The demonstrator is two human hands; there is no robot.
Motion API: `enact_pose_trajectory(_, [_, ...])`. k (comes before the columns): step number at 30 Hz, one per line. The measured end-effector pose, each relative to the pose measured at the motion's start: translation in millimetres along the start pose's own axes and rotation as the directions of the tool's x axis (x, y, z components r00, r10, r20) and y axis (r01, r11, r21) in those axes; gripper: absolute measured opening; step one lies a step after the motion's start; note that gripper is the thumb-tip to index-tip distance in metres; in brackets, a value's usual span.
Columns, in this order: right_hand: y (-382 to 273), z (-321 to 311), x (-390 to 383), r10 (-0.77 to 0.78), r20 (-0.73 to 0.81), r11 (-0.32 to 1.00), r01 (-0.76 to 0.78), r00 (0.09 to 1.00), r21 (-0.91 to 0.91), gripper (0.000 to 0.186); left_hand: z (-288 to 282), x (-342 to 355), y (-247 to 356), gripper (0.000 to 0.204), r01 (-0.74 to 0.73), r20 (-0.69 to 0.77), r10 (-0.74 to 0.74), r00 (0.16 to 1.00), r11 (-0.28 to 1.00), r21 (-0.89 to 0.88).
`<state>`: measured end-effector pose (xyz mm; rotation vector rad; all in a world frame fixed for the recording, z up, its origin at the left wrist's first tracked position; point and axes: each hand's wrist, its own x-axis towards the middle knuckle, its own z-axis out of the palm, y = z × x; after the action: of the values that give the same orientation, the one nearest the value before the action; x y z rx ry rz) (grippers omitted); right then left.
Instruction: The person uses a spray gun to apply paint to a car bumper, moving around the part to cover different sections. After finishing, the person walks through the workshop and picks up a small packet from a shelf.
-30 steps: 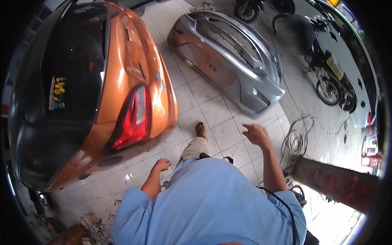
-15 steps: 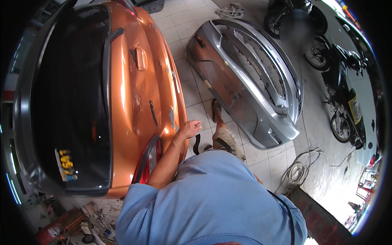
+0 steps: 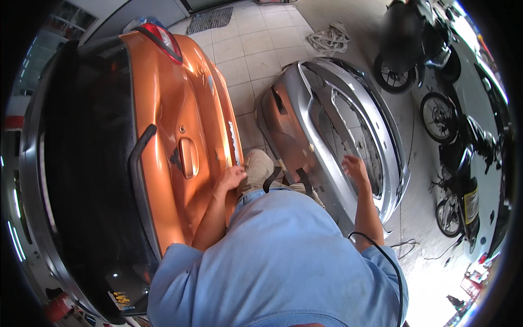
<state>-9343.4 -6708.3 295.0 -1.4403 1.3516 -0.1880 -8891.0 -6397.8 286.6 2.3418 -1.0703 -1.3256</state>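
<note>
My left hand (image 3: 233,177) is beside the rear edge of an orange car (image 3: 169,201), near its handle (image 3: 188,158). Its fingers are loosely bent and nothing shows in them; I cannot tell whether they touch the paint. On the other side my right hand (image 3: 355,167) hangs above a silver bumper (image 3: 305,125), empty, with its fingers loosely apart. The bumper lies on the floor with its large openings facing right. Dull brownish patches mark its left side.
A tiled walkway (image 3: 248,49) runs between car and bumper. Beyond the bumper lies a bundled cloth (image 3: 329,39). Several motorcycles (image 3: 455,163) stand along the right. A dark mat (image 3: 210,20) is at the far end. A black cord (image 3: 395,261) hangs by my right arm.
I have moved forward between the car and the bumper. My right hand has come into view over the bumper. My left hand is now farther along the car, its fingers more bent.
</note>
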Motion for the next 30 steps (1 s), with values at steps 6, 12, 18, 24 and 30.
enact_pose_trajectory(6, [-254.5,57.6,145.5,-0.227,0.155,0.972,0.214,0.961,0.097,0.046,-130.6,176.8,21.7,0.043,0.009,-0.089,-0.033,0.996,0.968,-0.252])
enact_pose_trajectory(12, [-332.4,111.6,269.9,-0.054,0.235,0.993,0.028,0.971,0.112,0.03,-279.4,377.7,29.8,0.04,0.026,-0.143,-0.076,0.987,0.947,-0.321])
enact_pose_trajectory(18, [-205.9,86.3,183.7,0.53,0.031,0.833,-0.514,0.847,-0.205,0.049,-404.9,513.8,67.4,0.041,0.16,-0.04,-0.198,0.979,0.88,-0.446])
enact_pose_trajectory(24, [-172.0,162.2,65.9,0.875,-0.037,0.482,-0.864,0.482,0.144,0.052,-458.4,622.4,203.5,0.045,-0.087,0.183,0.123,0.976,0.978,-0.191])
enact_pose_trajectory(30, [-239.1,200.4,250.8,0.697,0.079,0.69,-0.697,0.713,0.196,0.051,-492.5,782.6,287.0,0.044,-0.208,0.359,0.173,0.917,0.976,0.06])
